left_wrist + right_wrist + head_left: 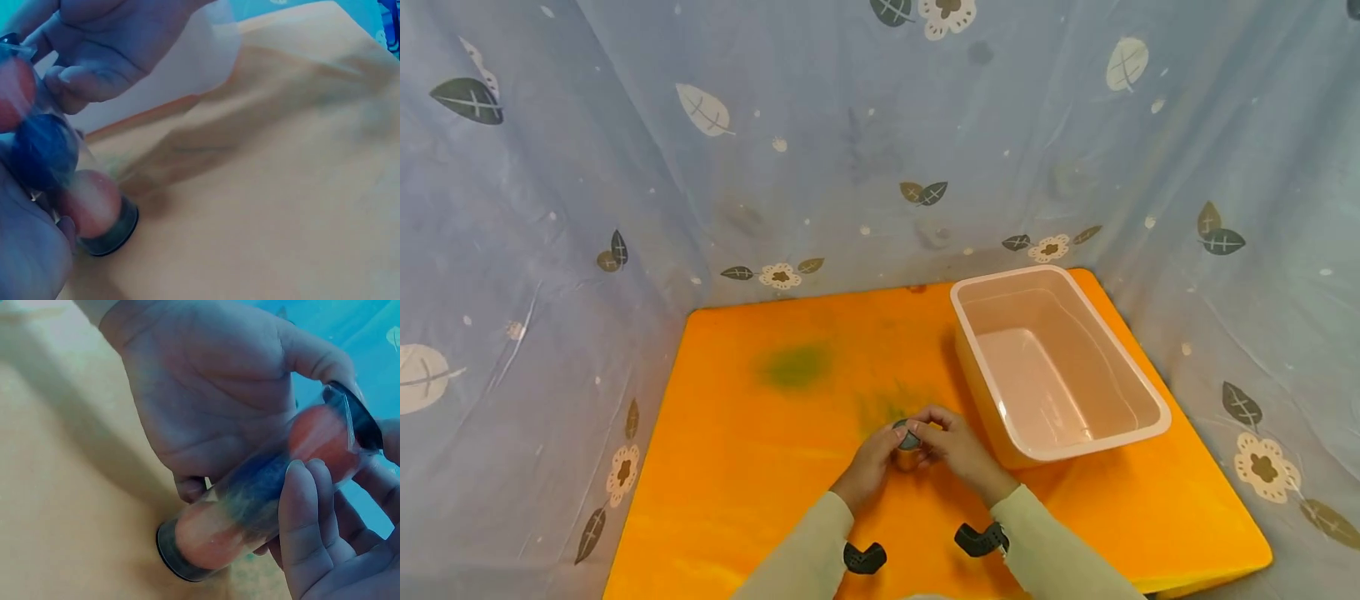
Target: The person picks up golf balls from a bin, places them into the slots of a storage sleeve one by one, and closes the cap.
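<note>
Both hands hold a clear plastic tube [250, 487] with dark caps at its two ends. Inside it, two orange-red balls [212, 534] sit either side of a blue ball [45, 152]. My left hand [871, 462] grips the tube's side with curled fingers. My right hand [955, 446] is on the other side, its thumb and fingertips at the upper cap [357, 419]. In the right wrist view the tube leans, with its lower cap [172, 553] close over the table. The head view shows mostly the upper cap, between both thumbs.
A pink plastic tub [992, 379] stands on the orange table cover [760, 467], to the right of the hands. Blue-grey curtains [850, 150] with leaf and flower prints enclose the table at the back and sides. A greenish patch [796, 367] marks the cover at left.
</note>
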`<state>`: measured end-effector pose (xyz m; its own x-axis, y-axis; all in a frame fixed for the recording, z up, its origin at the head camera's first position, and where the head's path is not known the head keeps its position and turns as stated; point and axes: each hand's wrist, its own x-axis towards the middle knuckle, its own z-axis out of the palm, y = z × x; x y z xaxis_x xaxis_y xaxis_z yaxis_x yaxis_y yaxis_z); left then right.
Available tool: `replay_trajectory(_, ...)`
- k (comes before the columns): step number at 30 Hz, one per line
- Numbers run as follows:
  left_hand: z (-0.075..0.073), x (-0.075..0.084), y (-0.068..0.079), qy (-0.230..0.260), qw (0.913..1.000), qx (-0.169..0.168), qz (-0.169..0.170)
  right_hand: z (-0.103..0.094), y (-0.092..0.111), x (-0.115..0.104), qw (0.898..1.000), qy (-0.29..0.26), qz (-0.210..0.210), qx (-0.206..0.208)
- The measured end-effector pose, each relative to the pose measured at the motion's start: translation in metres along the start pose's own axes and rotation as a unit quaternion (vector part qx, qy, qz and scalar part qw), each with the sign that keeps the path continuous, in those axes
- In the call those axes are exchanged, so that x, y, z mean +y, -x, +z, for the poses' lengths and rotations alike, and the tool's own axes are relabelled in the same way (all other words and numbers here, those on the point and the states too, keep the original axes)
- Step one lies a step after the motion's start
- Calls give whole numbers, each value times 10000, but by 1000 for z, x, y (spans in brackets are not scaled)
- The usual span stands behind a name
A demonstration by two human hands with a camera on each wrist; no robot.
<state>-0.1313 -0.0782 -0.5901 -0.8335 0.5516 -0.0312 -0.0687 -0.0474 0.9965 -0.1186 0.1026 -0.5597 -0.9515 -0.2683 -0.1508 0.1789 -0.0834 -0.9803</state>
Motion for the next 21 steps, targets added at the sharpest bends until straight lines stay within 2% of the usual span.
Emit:
replay_trajectory(2, 1, 2, 0, -142, 9999, 14, -82, -2, 0, -1, 10000, -13, 17, -34)
replay_trajectory(9, -5, 6, -1, -495, 9988, -7, -45, -4, -4, -5, 9996, 203, -102, -146)
replay_trajectory(12, -8, 3, 3, -684, 9975, -37, -155, -2, -1, -1, 9976, 540, -387, -189)
replay_trajectory(14, -7, -1, 8, -722, 9970, 35, -279, 0, 5, 1, 9914, 1066, -738, -147)
replay_trajectory(16, -6, -2, 14, -838, 9958, 166, -341, 0, 12, 4, 9778, 1715, -1200, -71)
replay_trajectory(17, -5, -1, 17, -991, 9943, 241, -307, -1, 15, 5, 9675, 2083, -1434, 3)
replay_trajectory(19, -6, 0, 24, -1439, 9889, 366, -111, -3, 21, 7, 9360, 2985, -1852, 211)
replay_trajectory(21, -9, 4, 31, -2249, 9731, 452, 226, -7, 28, 9, 9063, 3726, -1965, 342)
